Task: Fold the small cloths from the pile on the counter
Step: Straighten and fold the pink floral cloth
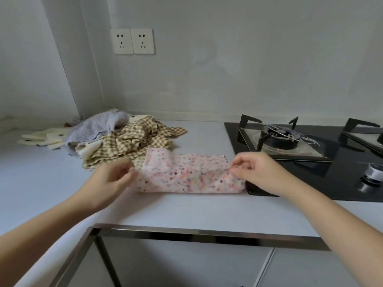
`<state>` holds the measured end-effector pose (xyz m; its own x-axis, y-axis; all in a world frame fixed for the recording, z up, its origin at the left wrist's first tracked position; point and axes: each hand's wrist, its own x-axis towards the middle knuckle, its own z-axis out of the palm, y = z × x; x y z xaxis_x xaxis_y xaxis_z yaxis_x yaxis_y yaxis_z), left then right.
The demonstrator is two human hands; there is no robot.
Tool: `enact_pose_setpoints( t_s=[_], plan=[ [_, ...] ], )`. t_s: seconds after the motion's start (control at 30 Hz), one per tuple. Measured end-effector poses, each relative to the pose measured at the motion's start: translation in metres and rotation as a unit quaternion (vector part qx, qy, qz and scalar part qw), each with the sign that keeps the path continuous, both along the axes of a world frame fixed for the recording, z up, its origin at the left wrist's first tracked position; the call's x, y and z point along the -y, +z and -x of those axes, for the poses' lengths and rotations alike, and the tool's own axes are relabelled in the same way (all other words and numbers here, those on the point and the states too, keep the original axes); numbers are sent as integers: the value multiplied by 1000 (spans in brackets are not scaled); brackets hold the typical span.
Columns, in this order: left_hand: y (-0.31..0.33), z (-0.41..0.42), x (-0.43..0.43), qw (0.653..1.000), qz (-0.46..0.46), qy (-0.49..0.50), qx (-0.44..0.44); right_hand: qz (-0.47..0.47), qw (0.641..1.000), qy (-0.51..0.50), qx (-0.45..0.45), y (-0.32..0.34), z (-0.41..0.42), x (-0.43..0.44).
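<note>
A pink floral cloth (186,172) lies folded over on the white counter (176,208), its near edge a rounded fold. My left hand (112,179) pinches its left end and my right hand (255,172) pinches its right end near the hob. Behind it sits the pile: a brown checked cloth (136,141) crumpled in front, a pale purple flowered cloth (99,127) behind it, and a cream cloth (45,138) spread flat at the far left.
A black gas hob (310,175) with a burner (284,137) and a knob (373,175) takes up the counter's right side, touching the pink cloth's right end. Two wall sockets (132,40) sit above the pile. The counter's metal-trimmed front edge (207,235) runs below my arms.
</note>
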<state>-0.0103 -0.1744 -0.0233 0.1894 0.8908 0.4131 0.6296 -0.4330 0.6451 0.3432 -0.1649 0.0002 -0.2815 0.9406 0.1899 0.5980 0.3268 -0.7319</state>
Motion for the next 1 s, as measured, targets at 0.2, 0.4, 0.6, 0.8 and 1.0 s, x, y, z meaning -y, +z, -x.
enact_pose_setpoints(
  t_s=[0.2,0.4,0.6,0.8,1.0],
  plan=[
    [5,-29,-59,982,19,184,-42,-57,990,-108,73,-5,32,-61],
    [-5,-42,-113,950,-15,258,-176,-63,965,-145,211,-19,47,-100],
    [-23,-49,-130,899,-102,281,-319,-108,934,-180,288,-31,49,-109],
    [-21,-49,-128,895,-156,267,-321,-166,897,-171,373,-25,55,-99],
    [-23,-69,-113,930,14,-13,-366,67,925,17,374,-42,80,-74]
  ],
)
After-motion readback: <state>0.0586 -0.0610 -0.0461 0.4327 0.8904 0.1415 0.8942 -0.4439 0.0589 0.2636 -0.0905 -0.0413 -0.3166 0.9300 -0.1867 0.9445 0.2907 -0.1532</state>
